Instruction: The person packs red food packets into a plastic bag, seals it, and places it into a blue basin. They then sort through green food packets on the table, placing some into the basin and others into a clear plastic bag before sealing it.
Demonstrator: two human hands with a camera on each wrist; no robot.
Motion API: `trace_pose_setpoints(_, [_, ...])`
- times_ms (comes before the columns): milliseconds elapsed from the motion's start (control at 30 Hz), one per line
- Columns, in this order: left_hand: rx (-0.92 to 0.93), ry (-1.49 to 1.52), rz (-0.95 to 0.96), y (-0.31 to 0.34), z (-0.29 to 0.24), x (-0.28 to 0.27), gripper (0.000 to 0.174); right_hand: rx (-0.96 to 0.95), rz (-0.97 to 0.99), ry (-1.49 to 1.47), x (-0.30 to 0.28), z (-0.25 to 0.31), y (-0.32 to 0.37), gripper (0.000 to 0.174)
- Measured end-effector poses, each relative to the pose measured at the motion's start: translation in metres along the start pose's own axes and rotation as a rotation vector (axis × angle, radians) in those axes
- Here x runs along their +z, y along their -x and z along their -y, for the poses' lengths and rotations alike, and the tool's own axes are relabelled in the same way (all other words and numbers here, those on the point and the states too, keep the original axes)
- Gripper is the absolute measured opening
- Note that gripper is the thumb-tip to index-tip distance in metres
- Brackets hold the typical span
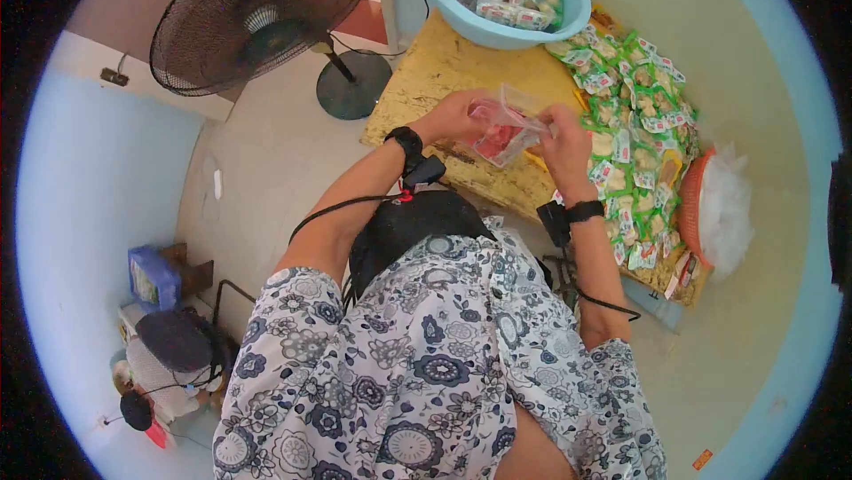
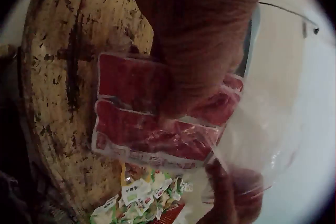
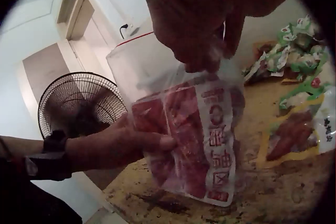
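Above the yellow table, my left hand (image 1: 460,118) grips a clear plastic bag (image 1: 508,145) with red packs inside. In the right wrist view the left thumb lies across the front of the bag (image 3: 191,140), beside a white strip of printed red characters. My right hand (image 1: 566,150) pinches the upper part of the bag near its mouth, where a thin red line runs along the edge. From the left wrist the red packs (image 2: 152,134) show as flat blocks, partly hidden by the left hand (image 2: 194,40).
Many green-and-white snack packets (image 1: 635,143) are heaped on the right of the worn yellow table (image 1: 439,63). A blue basin (image 1: 497,35) of packets stands at the back. An orange basket (image 1: 695,205) with white plastic sits far right; a floor fan (image 1: 262,19) stands left.
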State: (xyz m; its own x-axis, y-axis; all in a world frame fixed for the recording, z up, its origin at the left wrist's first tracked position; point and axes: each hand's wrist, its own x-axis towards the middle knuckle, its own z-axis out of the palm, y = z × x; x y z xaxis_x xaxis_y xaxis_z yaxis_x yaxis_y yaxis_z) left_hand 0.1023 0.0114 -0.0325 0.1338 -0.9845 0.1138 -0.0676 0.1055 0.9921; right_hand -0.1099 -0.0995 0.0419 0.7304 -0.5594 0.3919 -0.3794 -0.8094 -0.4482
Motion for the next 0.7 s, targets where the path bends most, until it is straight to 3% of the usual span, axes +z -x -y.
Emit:
trace_pose_setpoints(100, [-0.105, -0.131, 0.011, 0.001, -0.002, -0.006, 0.051, 0.058, 0.061, -0.173, -0.004, 0.001, -0.008, 0.024])
trace_pose_setpoints(200, [0.015, -0.059, 0.034, 0.000, 0.007, -0.003, 0.052, 0.061, 0.054, -0.347, -0.025, 0.018, -0.014, 0.040])
trace_pose_setpoints(333, [-0.045, 0.087, 0.021, 0.004, 0.013, 0.000, 0.051, 0.162, 0.168, -0.415, -0.053, 0.024, -0.028, 0.062])
trace_pose_setpoints(433, [-0.131, 0.055, 0.014, 0.008, 0.011, -0.001, 0.050, -0.138, 0.026, -0.126, -0.059, 0.027, -0.032, 0.068])
trace_pose_setpoints(533, [-0.154, 0.049, 0.022, 0.007, 0.009, 0.001, 0.047, -0.299, 0.089, 0.060, -0.057, 0.044, -0.035, 0.074])
trace_pose_setpoints(600, [-0.106, 0.028, 0.009, 0.003, 0.015, 0.002, 0.044, -0.365, 0.058, 0.185, -0.038, 0.043, -0.035, 0.062])
trace_pose_setpoints(700, [-0.092, 0.155, 0.035, 0.001, 0.029, 0.005, 0.043, -0.155, 0.251, 0.197, -0.029, 0.040, -0.039, 0.039])
